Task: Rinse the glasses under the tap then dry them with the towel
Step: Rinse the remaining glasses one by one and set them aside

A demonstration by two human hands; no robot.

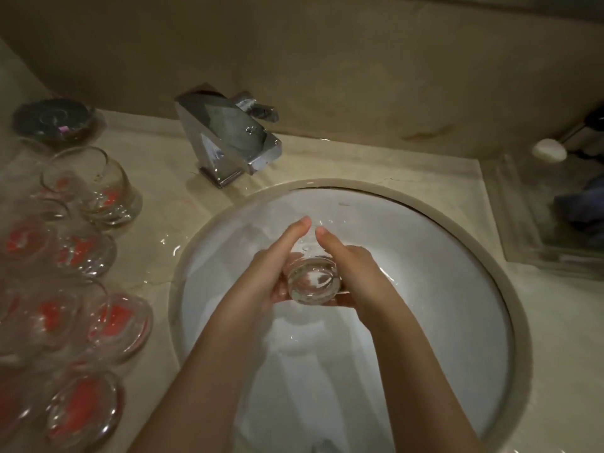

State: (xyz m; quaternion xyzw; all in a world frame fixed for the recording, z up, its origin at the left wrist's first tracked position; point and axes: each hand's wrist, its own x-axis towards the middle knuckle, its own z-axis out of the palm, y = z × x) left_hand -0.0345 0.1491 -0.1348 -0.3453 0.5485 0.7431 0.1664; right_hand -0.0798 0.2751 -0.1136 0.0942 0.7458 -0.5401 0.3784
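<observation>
Both hands are down inside the round white sink (457, 322), cupping one clear glass (313, 281) between them over the middle of the bowl. The left hand (274, 273) wraps its left side and the right hand (354, 273) its right, fingers curled around the wall while the forefingers stretch forward and nearly meet beyond it. The glass lies tipped, its thick base turned up toward the person, probably so water can run out of the mouth into the bowl. The chrome tap (228, 135) stands on the worktop (376, 165) at the sink's back left edge; I cannot tell whether water is running, though the worktop around it is wet. Along the worktop's left edge a cluster of other glasses (91, 188) waits, with something red showing through several of them, close enough to reach one at a time. A white soap bar (549, 150) sits at the back right corner. I see no towel, so the drying seems some way off.
</observation>
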